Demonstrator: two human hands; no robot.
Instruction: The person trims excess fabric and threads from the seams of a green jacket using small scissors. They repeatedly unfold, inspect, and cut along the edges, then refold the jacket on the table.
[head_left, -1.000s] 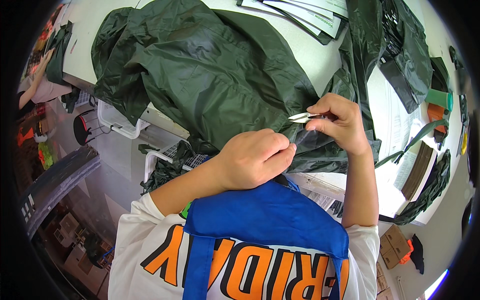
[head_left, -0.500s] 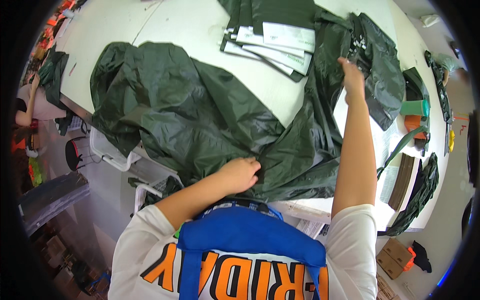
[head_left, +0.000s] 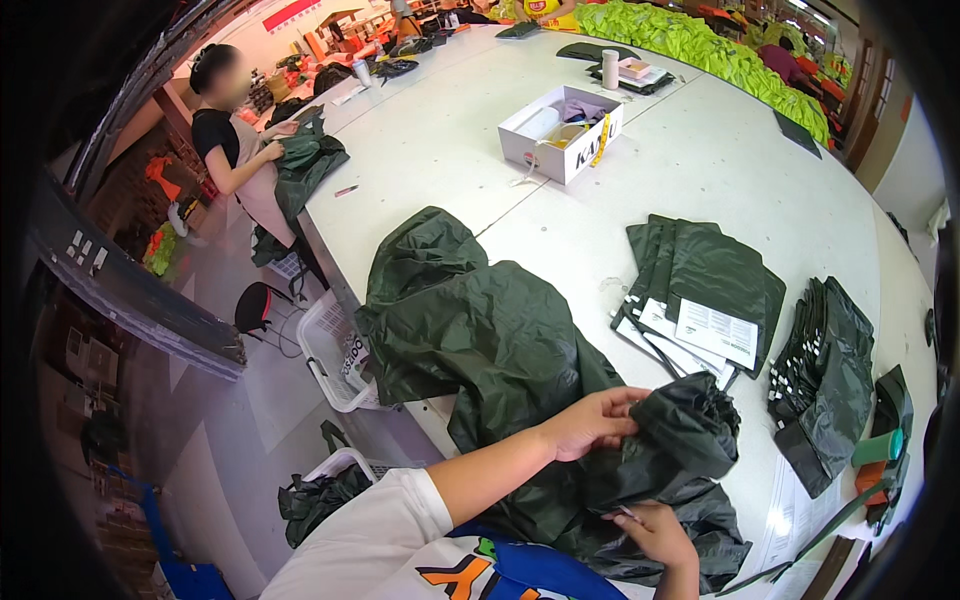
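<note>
Two hands on one dark green fabric piece (head_left: 490, 345), heaped along the near edge of the tabletop (head_left: 580, 235). Left hand (head_left: 590, 425): fingers pinching a bunched part. Right hand (head_left: 655, 535): fingertips against a lower fold, small pale tip beside them; cannot tell what they grip.

Handling estimate: light, limp, probably slippery given the sheen; not fragile. Best hold: firm pinch on the gathered folds.

Surroundings: flat green pieces (head_left: 725, 275) with white labels just beyond; folded bundle (head_left: 845, 365) to the right; white box (head_left: 540, 150) well apart. Chief obstruction: slack folds under both hands.
</note>
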